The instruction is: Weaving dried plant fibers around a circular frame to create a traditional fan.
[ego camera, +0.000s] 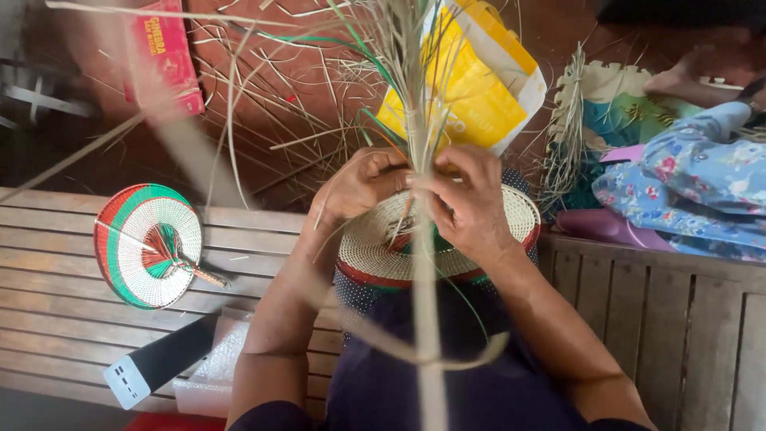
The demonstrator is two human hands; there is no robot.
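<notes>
Both hands meet at the middle of the view, closed on a bundle of pale strips (416,120). The left hand (361,185) curls its fingers round the bundle from one side; the right hand (467,203) pinches it from the other, thumb and fingers pressed tight. The strips fan upward beyond the hands and one long strip trails down toward the person. Directly beneath the hands lies a half-woven fan (383,251), cream with a red edge, touching the right hand's heel. Well off to the left hand's side, a finished fan (148,243) rests on the slatted surface (48,263). A yellow bag (471,80) lies beyond the hands on the floor.
</notes>
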